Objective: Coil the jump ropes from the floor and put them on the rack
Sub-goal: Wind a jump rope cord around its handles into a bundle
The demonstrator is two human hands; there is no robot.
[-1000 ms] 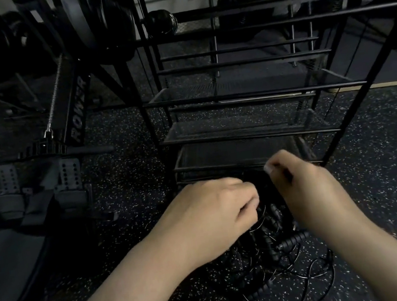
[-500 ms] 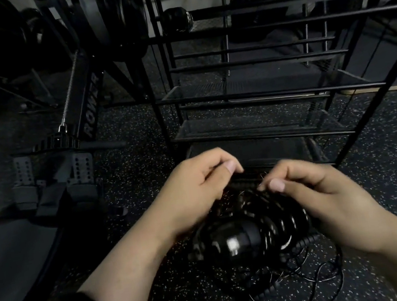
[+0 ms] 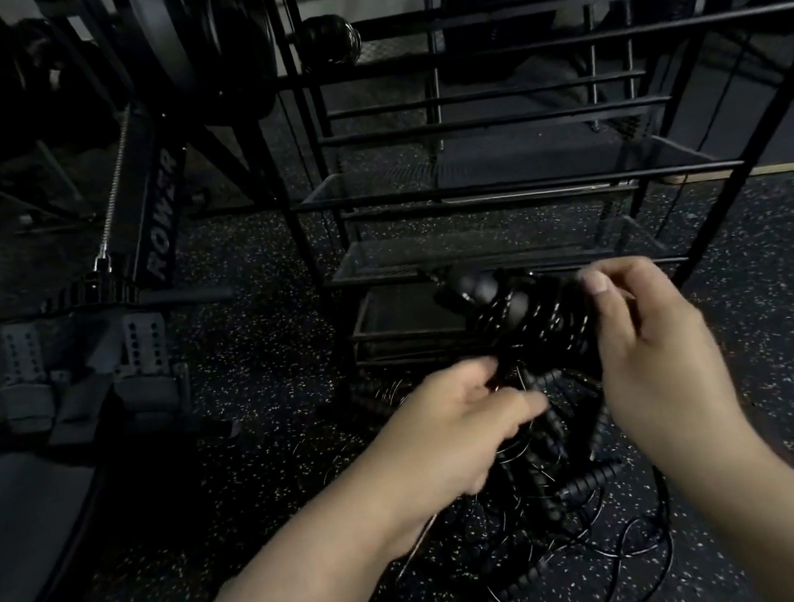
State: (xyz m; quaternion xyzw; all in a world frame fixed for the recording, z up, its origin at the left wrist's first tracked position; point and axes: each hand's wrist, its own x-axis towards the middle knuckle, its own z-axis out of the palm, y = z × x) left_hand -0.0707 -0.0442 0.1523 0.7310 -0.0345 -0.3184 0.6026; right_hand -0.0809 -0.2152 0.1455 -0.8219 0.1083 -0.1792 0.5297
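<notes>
The way ahead is blocked by the black wire rack (image 3: pixel 495 181), whose stacked mesh shelves are fronted by thin rails with open gaps left between them. The near floor (image 3: pixel 781 344) is cluttered in the middle by a tangle of jump ropes (image 3: pixel 573 507). The left is closed off by the rower (image 3: pixel 140 300), while bare speckled floor is left to the right.

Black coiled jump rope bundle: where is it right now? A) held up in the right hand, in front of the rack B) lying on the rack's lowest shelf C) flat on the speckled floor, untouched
A: the right hand grips the black coiled jump rope bundle above the speckled floor, short of the black metal rack.
</notes>
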